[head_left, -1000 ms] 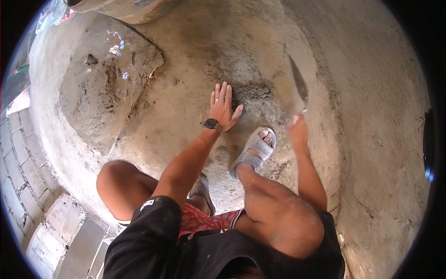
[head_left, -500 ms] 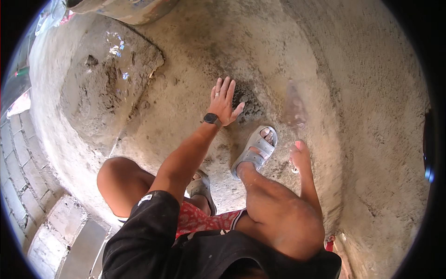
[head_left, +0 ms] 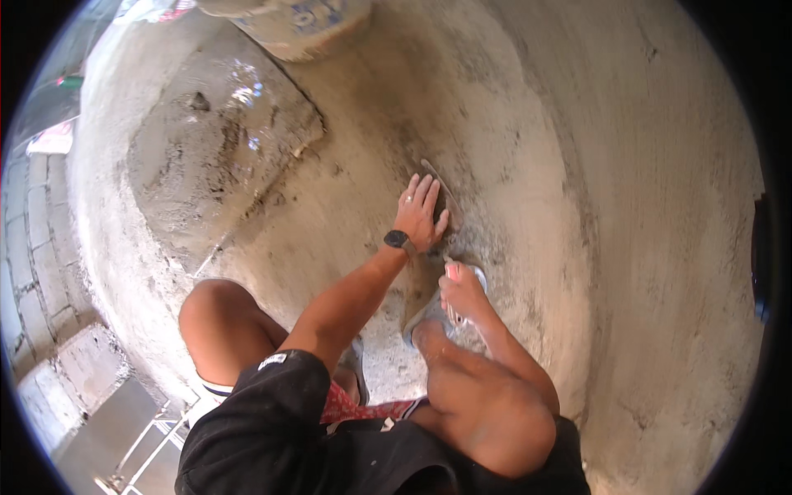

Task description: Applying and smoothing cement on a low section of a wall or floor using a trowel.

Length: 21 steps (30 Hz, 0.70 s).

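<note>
My right hand [head_left: 464, 293] is closed round the handle of a trowel, just above my right sandal. The trowel's blade [head_left: 446, 191] shows as a thin, tilted edge against the rough grey cement floor [head_left: 363, 140]. My left hand [head_left: 422, 219], with a ring and a dark wristwatch [head_left: 397, 238], is stretched out flat beside the blade. Its fingers hold nothing; whether they touch the blade or the floor I cannot tell. Dark, damp mortar marks the floor round the blade, partly covered by the hand.
A flat board [head_left: 177, 186] smeared with wet mortar lies at the far left. Behind it stands a whitish bucket [head_left: 318, 29] with blue markings. A cement wall [head_left: 660, 206] curves up on the right. Grey blocks [head_left: 45, 247] line the left edge, with a metal frame [head_left: 136, 450] below.
My right hand has swung left and forward, bringing the trowel to the mortar patch beside my left hand. The crumbly mortar there is now mostly hidden. The view has shifted slightly.
</note>
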Each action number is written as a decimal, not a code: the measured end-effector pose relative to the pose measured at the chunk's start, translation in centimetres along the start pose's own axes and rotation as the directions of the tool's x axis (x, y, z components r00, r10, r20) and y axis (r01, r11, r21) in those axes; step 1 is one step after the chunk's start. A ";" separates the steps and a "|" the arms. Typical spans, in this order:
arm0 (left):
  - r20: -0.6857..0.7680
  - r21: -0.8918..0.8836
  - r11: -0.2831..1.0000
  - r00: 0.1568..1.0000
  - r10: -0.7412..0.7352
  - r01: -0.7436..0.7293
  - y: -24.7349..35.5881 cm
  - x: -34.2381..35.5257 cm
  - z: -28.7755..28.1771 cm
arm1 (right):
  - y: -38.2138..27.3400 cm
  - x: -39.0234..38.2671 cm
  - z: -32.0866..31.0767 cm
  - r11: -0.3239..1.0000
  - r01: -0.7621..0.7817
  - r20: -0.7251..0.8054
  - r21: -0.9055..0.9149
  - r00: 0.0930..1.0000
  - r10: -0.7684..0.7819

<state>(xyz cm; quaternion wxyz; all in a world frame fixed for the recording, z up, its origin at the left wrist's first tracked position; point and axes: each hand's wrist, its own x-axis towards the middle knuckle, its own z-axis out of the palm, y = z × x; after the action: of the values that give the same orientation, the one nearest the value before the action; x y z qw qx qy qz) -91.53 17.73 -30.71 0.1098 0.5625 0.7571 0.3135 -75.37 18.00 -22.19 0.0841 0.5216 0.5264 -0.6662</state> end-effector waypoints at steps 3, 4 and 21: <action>-0.087 0.015 1.000 0.996 0.022 -0.021 0.6 4.9 -4.6 | -5.7 -0.8 -1.0 0.999 0.032 0.032 0.030 0.999 -0.033; -0.134 0.004 0.999 0.990 0.052 -0.052 1.4 7.0 -6.8 | -8.6 -1.3 -1.5 0.991 0.136 0.015 0.001 0.991 -0.136; -0.041 0.599 0.799 0.995 0.090 -0.048 -11.3 30.9 -34.4 | -26.1 2.2 -11.8 0.522 0.040 -0.490 -0.852 0.288 -0.823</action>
<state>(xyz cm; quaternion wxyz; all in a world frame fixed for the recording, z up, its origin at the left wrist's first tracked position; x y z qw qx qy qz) -128.83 32.19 -4.89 -0.1100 0.5848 0.7995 0.0819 -86.44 39.50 -6.78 -0.2150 0.5165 0.8284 -0.0276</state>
